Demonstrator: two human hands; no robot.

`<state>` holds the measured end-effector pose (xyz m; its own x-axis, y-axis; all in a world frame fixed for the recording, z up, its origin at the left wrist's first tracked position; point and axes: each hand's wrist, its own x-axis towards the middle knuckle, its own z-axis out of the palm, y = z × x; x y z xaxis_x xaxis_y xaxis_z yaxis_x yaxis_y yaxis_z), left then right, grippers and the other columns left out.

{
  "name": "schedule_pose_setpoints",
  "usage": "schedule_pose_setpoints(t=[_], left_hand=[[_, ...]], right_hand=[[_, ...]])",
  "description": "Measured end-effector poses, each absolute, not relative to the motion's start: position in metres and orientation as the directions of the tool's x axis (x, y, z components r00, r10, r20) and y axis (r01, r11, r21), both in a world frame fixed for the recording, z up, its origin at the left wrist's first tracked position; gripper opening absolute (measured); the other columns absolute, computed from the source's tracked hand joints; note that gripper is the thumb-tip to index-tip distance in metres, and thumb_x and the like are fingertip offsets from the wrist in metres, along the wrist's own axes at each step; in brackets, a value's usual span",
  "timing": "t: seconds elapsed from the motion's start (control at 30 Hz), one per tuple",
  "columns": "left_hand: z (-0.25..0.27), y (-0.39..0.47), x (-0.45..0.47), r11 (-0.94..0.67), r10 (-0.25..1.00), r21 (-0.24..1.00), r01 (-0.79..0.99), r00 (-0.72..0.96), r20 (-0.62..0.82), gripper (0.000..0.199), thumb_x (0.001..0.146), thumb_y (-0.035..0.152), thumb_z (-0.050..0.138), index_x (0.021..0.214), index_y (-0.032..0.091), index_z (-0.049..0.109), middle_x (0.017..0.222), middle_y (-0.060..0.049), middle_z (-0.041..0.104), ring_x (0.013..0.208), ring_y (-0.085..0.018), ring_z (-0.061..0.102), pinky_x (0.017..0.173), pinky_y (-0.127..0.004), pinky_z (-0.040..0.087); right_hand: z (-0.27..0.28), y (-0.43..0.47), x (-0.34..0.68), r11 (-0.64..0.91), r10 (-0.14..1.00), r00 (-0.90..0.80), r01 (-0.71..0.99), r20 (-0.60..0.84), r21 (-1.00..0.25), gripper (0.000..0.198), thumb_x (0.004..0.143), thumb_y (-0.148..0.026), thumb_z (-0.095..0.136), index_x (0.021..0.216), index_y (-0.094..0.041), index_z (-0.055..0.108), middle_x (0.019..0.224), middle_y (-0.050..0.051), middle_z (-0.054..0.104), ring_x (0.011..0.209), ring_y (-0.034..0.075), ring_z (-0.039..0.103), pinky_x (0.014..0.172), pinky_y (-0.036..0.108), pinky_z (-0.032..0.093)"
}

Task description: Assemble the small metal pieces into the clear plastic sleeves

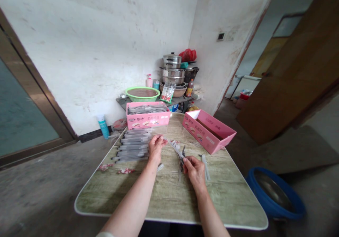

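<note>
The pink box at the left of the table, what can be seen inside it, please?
Inside the pink box, many slim, greyish, pen-like items lie up near the rim. Whatever is below them, and the bottom, is covered.

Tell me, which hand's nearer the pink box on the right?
Right. The right hand is just in front of the pink box; the left hand is farther off, leftward.

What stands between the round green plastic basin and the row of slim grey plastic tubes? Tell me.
In the head view, an open pink rectangular cardboard box stands between the basin and the tubes.
</note>
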<state>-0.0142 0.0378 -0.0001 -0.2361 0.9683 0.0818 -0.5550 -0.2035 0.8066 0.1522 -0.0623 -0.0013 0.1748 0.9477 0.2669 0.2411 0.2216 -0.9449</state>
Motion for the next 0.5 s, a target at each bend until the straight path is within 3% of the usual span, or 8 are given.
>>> schedule_pose_setpoints(t=[0.37, 0.5], left_hand=[[0.0027, 0.0354, -0.0116, -0.148, 0.983, 0.874, -0.462, -0.166, 0.079, 0.042, 0.060, 0.045, 0.079, 0.085, 0.014, 0.066, 0.070, -0.001, 0.063, 0.058, -0.011, 0.057, 0.057, -0.023, 0.044], [0.0023, 0.0359, -0.0114, -0.119, 0.987, 0.854, -0.506, -0.152, 0.048, 0.045, 0.056, 0.043, 0.082, 0.085, 0.013, 0.067, 0.071, 0.000, 0.062, 0.056, -0.008, 0.053, 0.053, -0.020, 0.040]], right_hand=[[0.0003, -0.0630, 0.1512, 0.196, 0.946, 0.192, 0.296, 0.260, -0.935, 0.035, 0.085, -0.046, 0.055, 0.069, -0.016, 0.065, 0.051, -0.001, 0.058, 0.043, 0.013, 0.049, 0.044, 0.022, 0.037], [0.0019, -0.0637, 0.1508, 0.205, 0.945, 0.185, 0.310, 0.271, -0.928, 0.035, 0.085, -0.045, 0.055, 0.068, -0.016, 0.064, 0.050, -0.001, 0.057, 0.043, 0.012, 0.049, 0.045, 0.022, 0.037]])
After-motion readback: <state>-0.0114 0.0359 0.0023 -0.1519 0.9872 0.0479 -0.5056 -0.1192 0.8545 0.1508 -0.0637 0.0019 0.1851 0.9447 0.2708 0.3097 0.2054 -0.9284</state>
